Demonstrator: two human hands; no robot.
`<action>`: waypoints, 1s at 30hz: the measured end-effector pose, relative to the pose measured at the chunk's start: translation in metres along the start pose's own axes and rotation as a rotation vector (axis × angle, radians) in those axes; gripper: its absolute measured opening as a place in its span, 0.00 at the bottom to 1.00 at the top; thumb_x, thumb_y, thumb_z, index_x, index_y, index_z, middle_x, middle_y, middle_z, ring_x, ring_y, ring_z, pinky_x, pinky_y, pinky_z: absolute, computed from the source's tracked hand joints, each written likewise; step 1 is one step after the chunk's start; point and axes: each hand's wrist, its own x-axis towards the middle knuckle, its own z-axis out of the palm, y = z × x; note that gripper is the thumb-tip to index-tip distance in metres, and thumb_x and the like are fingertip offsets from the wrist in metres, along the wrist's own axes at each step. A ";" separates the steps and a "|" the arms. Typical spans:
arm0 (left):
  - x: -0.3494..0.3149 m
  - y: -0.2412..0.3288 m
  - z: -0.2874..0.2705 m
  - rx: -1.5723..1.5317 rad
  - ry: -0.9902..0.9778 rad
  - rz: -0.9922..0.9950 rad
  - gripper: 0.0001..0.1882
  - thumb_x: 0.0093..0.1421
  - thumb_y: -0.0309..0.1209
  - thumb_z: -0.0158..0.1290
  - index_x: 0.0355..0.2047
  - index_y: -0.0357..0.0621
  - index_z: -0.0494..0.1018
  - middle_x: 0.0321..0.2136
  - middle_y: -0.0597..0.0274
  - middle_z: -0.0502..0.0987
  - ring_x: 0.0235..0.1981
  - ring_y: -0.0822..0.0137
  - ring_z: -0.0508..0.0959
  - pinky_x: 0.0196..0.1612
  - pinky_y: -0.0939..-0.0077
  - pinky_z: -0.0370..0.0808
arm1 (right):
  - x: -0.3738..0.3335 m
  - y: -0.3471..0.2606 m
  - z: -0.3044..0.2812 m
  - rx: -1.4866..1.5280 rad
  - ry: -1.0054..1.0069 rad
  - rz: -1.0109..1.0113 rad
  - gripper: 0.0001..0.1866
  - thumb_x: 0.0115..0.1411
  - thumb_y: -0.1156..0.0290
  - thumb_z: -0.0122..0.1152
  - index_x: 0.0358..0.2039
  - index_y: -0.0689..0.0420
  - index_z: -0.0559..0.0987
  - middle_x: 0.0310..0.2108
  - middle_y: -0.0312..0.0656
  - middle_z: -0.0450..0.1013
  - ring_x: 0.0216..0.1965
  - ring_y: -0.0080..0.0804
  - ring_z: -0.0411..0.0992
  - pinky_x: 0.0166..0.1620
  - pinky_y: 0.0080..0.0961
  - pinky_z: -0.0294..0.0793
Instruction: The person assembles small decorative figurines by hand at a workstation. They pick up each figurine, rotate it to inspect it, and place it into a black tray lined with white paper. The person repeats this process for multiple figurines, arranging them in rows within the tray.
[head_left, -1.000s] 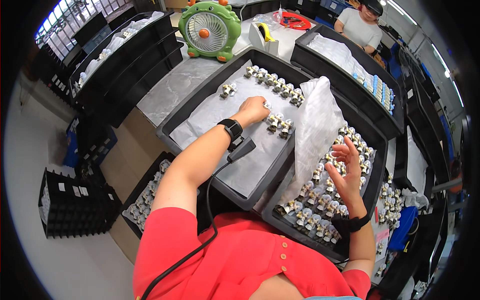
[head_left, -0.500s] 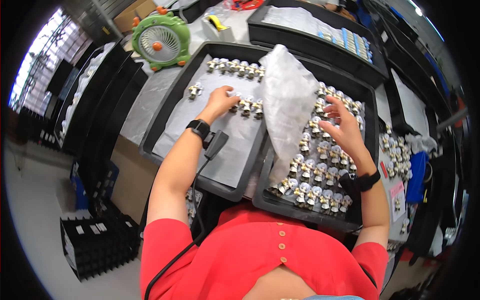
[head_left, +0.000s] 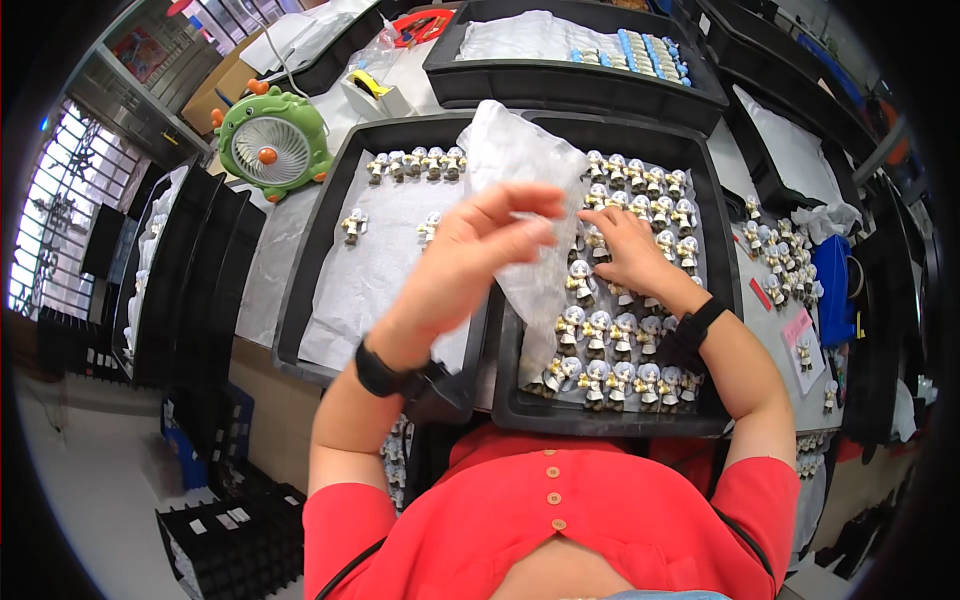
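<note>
Left hand [head_left: 470,265]: raised between the two trays, fingers loosely spread, holding nothing visible. Right hand [head_left: 625,250]: palm down on the figurines [head_left: 610,350], fingertips seemingly closing on one, though the grip is hidden. Figurines: small, pale-haired, upright in rows filling the right tray [head_left: 715,260]; crumpled white sheet [head_left: 525,190] drapes its left edge. Left tray [head_left: 315,265]: paper-lined, one row along the far edge, two strays [head_left: 352,226], mostly open room. Green fan [head_left: 272,148] beyond its far-left corner.
</note>
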 end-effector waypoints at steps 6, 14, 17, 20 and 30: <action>0.009 -0.056 0.013 -0.061 0.146 -0.023 0.22 0.60 0.29 0.50 0.55 0.42 0.63 0.50 0.61 0.68 0.49 0.71 0.70 0.49 0.77 0.67 | -0.003 -0.035 -0.051 0.389 0.323 -0.150 0.42 0.39 0.74 0.68 0.58 0.53 0.62 0.48 0.46 0.66 0.50 0.40 0.65 0.53 0.33 0.64; 0.005 -0.055 0.018 -0.170 0.117 -0.027 0.29 0.59 0.30 0.53 0.60 0.43 0.58 0.56 0.59 0.62 0.52 0.67 0.67 0.54 0.73 0.66 | -0.011 -0.058 -0.047 0.510 0.361 -0.380 0.47 0.39 0.76 0.71 0.60 0.55 0.58 0.51 0.45 0.63 0.48 0.36 0.66 0.51 0.31 0.66; 0.004 -0.057 0.018 -0.080 0.096 0.031 0.31 0.56 0.28 0.56 0.59 0.41 0.59 0.56 0.61 0.62 0.50 0.70 0.68 0.52 0.74 0.68 | -0.012 -0.058 -0.041 0.540 0.359 -0.372 0.48 0.40 0.75 0.72 0.61 0.55 0.57 0.52 0.45 0.64 0.47 0.35 0.66 0.50 0.30 0.67; 0.005 -0.061 0.020 -0.050 0.117 0.086 0.30 0.54 0.26 0.57 0.57 0.40 0.61 0.54 0.63 0.64 0.45 0.73 0.68 0.49 0.77 0.69 | -0.012 -0.060 -0.040 0.574 0.371 -0.376 0.48 0.40 0.75 0.72 0.62 0.54 0.56 0.51 0.44 0.65 0.47 0.34 0.67 0.49 0.30 0.68; 0.003 -0.061 0.018 0.402 0.180 0.160 0.28 0.52 0.28 0.59 0.54 0.44 0.65 0.51 0.68 0.64 0.40 0.77 0.64 0.40 0.84 0.69 | -0.014 -0.061 -0.025 0.941 0.269 -0.286 0.49 0.43 0.75 0.71 0.63 0.52 0.52 0.52 0.43 0.65 0.52 0.32 0.66 0.57 0.30 0.66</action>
